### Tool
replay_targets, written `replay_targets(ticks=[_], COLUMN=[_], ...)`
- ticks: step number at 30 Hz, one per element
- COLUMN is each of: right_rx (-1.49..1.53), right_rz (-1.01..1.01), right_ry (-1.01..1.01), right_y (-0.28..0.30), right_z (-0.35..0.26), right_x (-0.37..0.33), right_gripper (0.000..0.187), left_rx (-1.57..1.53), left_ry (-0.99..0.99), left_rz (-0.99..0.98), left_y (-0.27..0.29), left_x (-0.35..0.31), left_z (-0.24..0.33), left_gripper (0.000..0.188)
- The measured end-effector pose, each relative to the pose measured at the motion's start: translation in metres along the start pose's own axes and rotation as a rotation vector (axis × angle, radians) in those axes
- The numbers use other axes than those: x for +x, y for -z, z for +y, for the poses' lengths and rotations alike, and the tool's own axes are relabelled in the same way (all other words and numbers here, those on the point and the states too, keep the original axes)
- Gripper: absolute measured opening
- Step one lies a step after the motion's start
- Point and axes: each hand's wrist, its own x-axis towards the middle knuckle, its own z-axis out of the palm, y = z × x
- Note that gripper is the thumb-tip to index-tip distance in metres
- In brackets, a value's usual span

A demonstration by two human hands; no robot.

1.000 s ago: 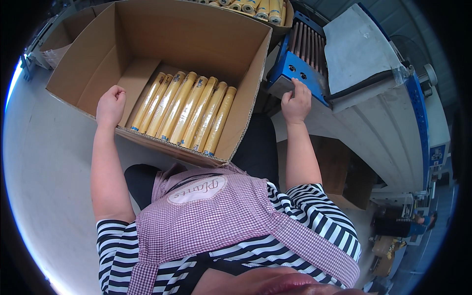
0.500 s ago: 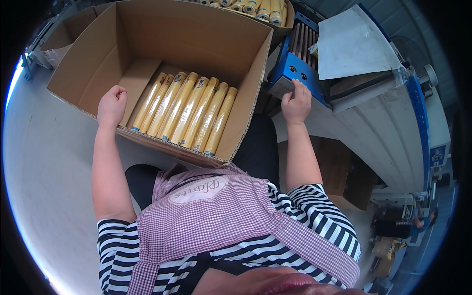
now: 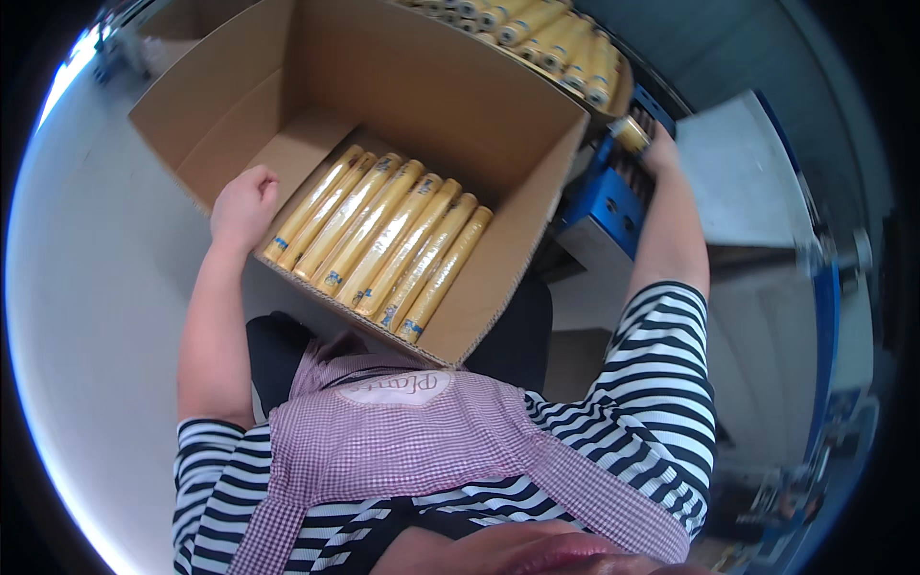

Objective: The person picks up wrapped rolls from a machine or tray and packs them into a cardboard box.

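Note:
A large open cardboard box (image 3: 498,316) stands in front of me, tilted in view. Yellow film-wrapped rolls (image 3: 388,249) lie side by side in a row inside it. My left hand (image 3: 245,206) is closed at the box's near left rim, its fingers curled over the edge. Off to the right, my right hand (image 3: 658,151) reaches past the box to a blue machine end with metal rods. It is closed on the end of a yellow roll (image 3: 630,134) there; motion smears the fingers, and the rest of this roll is hidden.
Behind the box, another container holds a pile of similar yellow rolls (image 3: 565,53). The blue machine part (image 3: 606,206) sits close to the box's right side, with a white sheet (image 3: 733,177) beyond it. A pale floor (image 3: 105,316) extends on the left.
My right hand has moved up and away to the right, from beside the blue machine end to the yellow roll over the rods. My left hand stays at the rim. The view has shifted.

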Motion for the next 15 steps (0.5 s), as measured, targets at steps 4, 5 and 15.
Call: replay_targets(ticks=[4, 5, 15], right_rx=[-0.046, -0.164, -0.008], right_rz=[-0.066, -0.123, 0.426], right_ry=[-0.173, -0.208, 0.450], right_y=[-0.015, -0.023, 0.177], right_z=[0.085, 0.049, -0.166], right_x=[0.010, 0.013, -0.046], right_gripper=[0.102, 0.093, 0.041], left_rx=[-0.089, -0.091, -0.232], left_ry=[-0.060, -0.032, -0.105], left_rz=[0.055, 0.070, 0.112], left_y=[-0.012, -0.007, 0.003], left_x=[0.003, -0.002, -0.011], left_z=[0.013, 0.008, 0.005], left_gripper=[0.018, 0.018, 0.017])
